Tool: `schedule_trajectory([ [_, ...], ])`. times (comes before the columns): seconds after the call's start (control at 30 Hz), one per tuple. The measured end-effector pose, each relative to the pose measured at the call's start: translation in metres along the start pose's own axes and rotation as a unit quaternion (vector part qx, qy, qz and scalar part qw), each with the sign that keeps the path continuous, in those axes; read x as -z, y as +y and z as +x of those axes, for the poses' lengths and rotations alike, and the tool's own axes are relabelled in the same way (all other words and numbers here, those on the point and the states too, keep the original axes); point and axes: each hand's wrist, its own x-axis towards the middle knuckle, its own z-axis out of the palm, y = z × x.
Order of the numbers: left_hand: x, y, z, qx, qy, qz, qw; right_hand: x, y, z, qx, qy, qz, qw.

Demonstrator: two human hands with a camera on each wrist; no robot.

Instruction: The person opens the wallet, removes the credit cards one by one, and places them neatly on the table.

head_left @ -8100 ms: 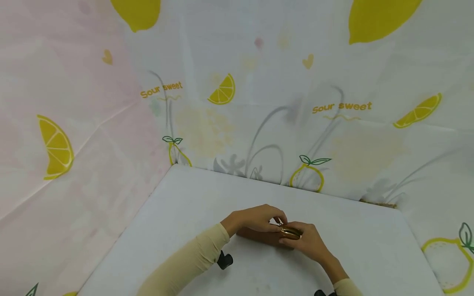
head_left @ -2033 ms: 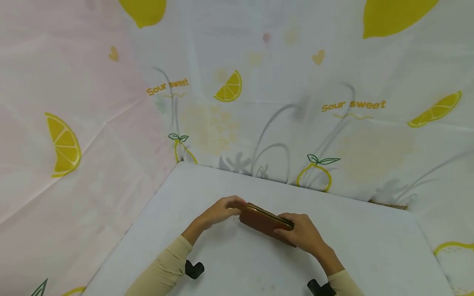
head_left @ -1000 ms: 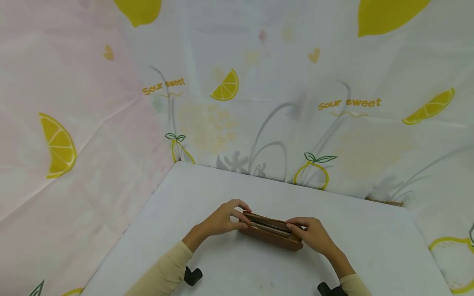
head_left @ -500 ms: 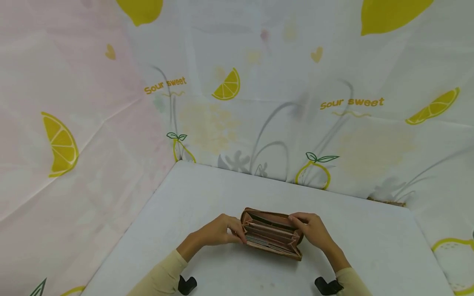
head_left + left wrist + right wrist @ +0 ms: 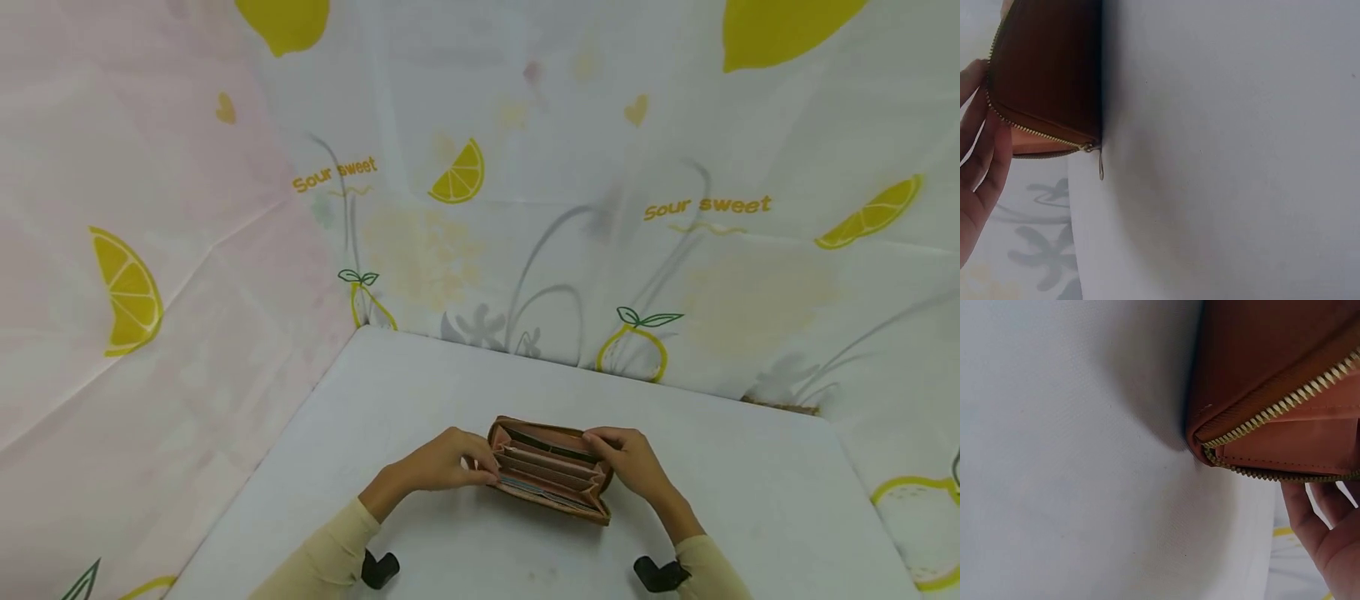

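A brown zip-around wallet (image 5: 551,477) stands spread wide on the white table (image 5: 420,383), its pleated compartments and some thin inserts facing up. My left hand (image 5: 442,463) pinches the rim at its left end, on the near side. With thumb and fingers, my right hand (image 5: 633,463) grips the far rim at the right end. In the left wrist view the brass zipper pull (image 5: 1101,165) hangs at the lower corner, beside the left fingers (image 5: 997,159). Unzipped brass teeth (image 5: 1297,397) run along the edge in the right wrist view.
Patterned cloth walls (image 5: 510,275) with lemon prints rise behind and to the left of the table. A dark wrist mount (image 5: 380,570) sits under the left sleeve, and another dark mount (image 5: 660,575) under the right sleeve.
Earlier the wallet was zipped narrow, then held tilted on its edge; its two sides have since been spread apart. Over the last half second, the left fingers shifted only slightly on the rim.
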Motion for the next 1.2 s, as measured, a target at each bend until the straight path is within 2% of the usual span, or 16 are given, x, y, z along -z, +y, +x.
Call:
schedule_trajectory([
  [0.1,0.003,-0.005,0.004,-0.006,0.048,-0.018,0.9987,-0.001,0.0,0.002,-0.008,0.001,0.001,1.0],
  [0.2,0.003,-0.013,0.007,0.006,0.066,-0.066,0.9956,-0.001,0.001,0.002,-0.016,0.003,0.004,0.9999],
  [0.33,0.002,-0.022,0.007,0.041,0.053,-0.113,0.9913,-0.002,0.003,0.003,-0.03,0.004,0.012,0.9995],
  [0.47,-0.001,-0.027,0.004,0.06,0.055,-0.092,0.9924,-0.004,0.003,0.003,-0.042,0.002,0.023,0.9988],
  [0.57,-0.004,-0.029,0.002,0.062,0.074,-0.08,0.9921,-0.003,0.003,0.003,-0.043,0.0,0.023,0.9988],
  [0.7,-0.005,-0.031,0.002,0.059,0.093,-0.094,0.9895,-0.002,0.003,0.003,-0.042,0.003,0.017,0.999],
  [0.9,-0.007,-0.036,0.001,0.054,0.088,-0.159,0.9819,-0.001,0.003,0.004,-0.041,0.002,0.008,0.9991],
  [1.0,-0.007,-0.037,-0.002,0.058,0.085,-0.191,0.9762,-0.002,-0.006,0.003,-0.031,0.005,0.005,0.9995],
  [1.13,-0.007,-0.038,-0.002,0.061,0.085,-0.196,0.975,0.001,-0.028,0.0,-0.025,0.0,0.009,0.9997],
  [1.2,-0.007,-0.04,-0.001,0.062,0.085,-0.192,0.9757,0.001,-0.024,0.0,-0.026,-0.001,0.009,0.9996],
])
